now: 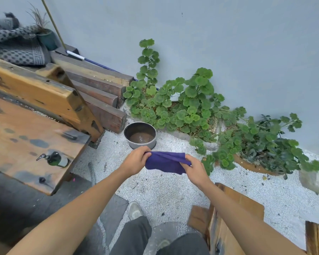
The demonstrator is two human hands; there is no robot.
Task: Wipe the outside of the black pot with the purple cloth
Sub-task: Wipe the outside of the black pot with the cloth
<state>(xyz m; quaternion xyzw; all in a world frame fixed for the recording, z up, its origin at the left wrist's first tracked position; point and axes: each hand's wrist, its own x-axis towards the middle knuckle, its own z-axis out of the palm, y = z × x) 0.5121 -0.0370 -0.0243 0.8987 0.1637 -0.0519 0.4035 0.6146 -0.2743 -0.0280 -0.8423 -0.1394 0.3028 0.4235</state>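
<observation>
On the white gravel (173,190), upright beside stacked wooden beams (99,100): the pot (140,135), brown water inside. Just nearer, above the ground, the purple cloth (166,162), stretched between left hand (136,161) and right hand (195,170), both clamped on its ends. Leafy green plants (188,105) crowding the pot's right. Leftward, a wooden bench (26,126) bearing a pump bottle (55,160).

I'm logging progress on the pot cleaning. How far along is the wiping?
Done: the purple cloth is picked up, gripped between the left hand and right hand. In hand: it is held bunched in the air, near the pot but not touching it. Left: all the wiping; the pot sits untouched on the white gravel.
</observation>
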